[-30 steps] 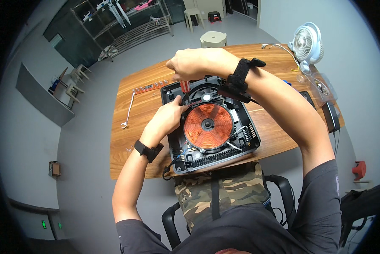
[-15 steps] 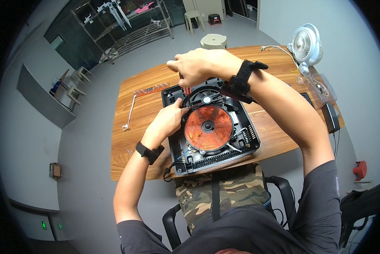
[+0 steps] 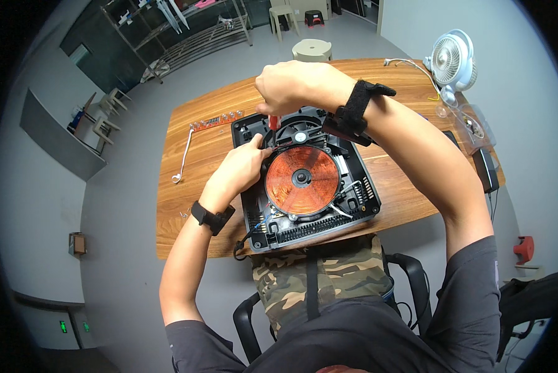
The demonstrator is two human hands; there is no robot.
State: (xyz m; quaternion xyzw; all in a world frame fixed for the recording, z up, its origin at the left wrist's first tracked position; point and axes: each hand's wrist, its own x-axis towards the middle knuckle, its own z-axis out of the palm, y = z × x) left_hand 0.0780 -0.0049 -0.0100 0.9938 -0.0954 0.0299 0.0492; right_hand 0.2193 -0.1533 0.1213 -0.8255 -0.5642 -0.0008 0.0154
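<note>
An opened induction cooker [image 3: 371, 208] lies on the wooden table in front of me, its black housing exposed. A round copper coil [image 3: 282, 183] fills its middle, and a black cooling fan [image 3: 289, 129] sits beyond it. My right hand [image 3: 291, 87] is closed around a screwdriver [image 3: 274, 122] with a red handle, held upright over the housing by the fan's left side. The screwdriver's tip is hidden. My left hand [image 3: 240, 166] rests at the coil's far left edge, thumb and forefinger close together below the screwdriver; what they grip is too small to make out.
On the left lies an orange-red circuit board [image 3: 216, 120] with a white cable [image 3: 185, 155]; small screws [image 3: 184, 214] lie nearer. To the right stand a white fan [image 3: 450, 62], a clear plastic container [image 3: 471, 127] and a black box [image 3: 485, 171]. A stool [image 3: 312, 50] is behind the table.
My right hand has turned about the screwdriver, its fingers now curled in more. My left hand stays at the coil's edge. The whole view has shifted slightly.
</note>
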